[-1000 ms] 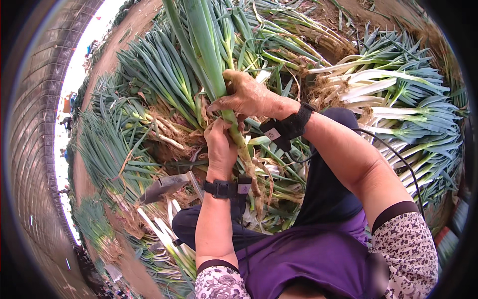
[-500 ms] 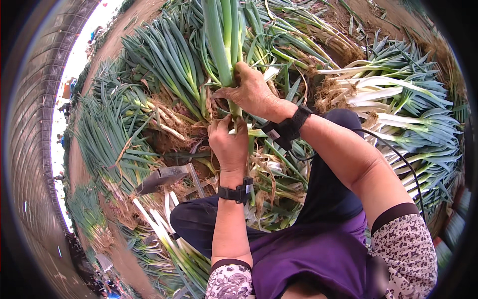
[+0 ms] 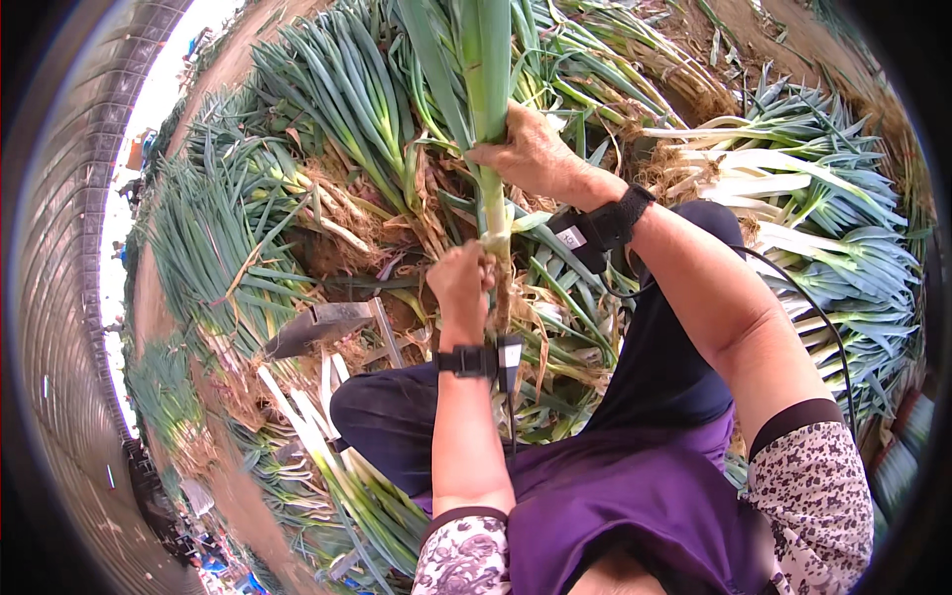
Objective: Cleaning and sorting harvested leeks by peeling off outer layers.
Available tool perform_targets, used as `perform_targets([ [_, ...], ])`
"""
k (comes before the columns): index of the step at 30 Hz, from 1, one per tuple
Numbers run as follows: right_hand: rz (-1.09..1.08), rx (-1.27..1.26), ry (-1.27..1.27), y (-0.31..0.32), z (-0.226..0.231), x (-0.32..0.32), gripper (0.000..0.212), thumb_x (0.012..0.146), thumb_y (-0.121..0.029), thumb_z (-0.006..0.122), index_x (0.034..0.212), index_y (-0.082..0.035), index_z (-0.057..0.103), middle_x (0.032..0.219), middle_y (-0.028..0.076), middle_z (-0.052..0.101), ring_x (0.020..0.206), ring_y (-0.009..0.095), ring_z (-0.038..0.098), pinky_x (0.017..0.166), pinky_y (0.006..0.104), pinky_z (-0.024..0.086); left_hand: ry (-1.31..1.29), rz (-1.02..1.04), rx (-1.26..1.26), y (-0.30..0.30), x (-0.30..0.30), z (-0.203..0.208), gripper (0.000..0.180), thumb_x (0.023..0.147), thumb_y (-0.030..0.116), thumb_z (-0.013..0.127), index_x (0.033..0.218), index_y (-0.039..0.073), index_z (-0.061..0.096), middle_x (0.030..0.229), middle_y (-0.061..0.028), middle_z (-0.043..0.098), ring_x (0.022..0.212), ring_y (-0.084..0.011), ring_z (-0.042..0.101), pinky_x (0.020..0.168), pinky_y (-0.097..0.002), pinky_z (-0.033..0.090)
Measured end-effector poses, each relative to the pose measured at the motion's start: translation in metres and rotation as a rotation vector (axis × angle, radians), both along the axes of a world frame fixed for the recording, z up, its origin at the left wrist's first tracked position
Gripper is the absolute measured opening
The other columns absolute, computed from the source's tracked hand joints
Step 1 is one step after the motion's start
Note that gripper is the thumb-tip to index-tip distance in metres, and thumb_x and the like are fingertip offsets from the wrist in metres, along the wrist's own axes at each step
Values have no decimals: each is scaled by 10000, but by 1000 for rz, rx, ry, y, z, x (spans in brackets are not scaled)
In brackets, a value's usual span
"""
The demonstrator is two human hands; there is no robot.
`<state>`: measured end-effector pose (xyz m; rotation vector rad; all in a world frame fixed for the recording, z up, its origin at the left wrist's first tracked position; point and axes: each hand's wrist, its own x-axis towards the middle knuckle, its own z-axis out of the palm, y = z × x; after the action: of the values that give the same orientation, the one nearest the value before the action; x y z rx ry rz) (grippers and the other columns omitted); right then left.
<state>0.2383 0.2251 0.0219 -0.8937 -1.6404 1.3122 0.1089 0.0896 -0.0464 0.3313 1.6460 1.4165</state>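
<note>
My right hand (image 3: 540, 157) is wrapped round a thick leek (image 3: 493, 203), held upright in front of me where its green leaves meet the pale stalk. The leaves reach up past the top edge of the picture. My left hand (image 3: 461, 285) is closed beside the lower stalk, fingers curled in, at a loosened strip of the leek's outer leaf. Its fingertips are partly hidden. Brownish, dry-looking matter hangs below the stalk beside this hand.
Bundles of unpeeled leeks (image 3: 332, 89) with dirty roots lie ahead and left. Peeled white leeks (image 3: 773, 183) are heaped at right, more (image 3: 307, 426) by my left knee. A metal blade-like tool (image 3: 317, 329) stands near that knee. Leaf scraps (image 3: 540, 347) cover the ground between my legs.
Both hands have drawn apart along the leek: the right has shifted up and rightward with it, the left slightly down. More pale stalk shows between them, with an outer strip loosened.
</note>
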Motion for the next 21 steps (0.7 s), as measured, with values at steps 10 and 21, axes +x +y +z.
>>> perform_targets([
  [10,26,1,-93,-5,-3,27,268,792,-71,690,1011,56,605,858,114,675,759,144,638,699,299,530,465,-83,69,-58,-15,-4,267,784,210,739,893,-24,671,690,-48,627,534,-87,500,529,-220,418],
  [21,152,-80,-142,-14,2,21,238,787,-75,671,991,38,622,801,57,638,714,96,580,640,262,486,964,-472,201,8,17,34,197,759,115,694,843,-62,674,767,-159,647,598,-210,614,575,-287,467],
])
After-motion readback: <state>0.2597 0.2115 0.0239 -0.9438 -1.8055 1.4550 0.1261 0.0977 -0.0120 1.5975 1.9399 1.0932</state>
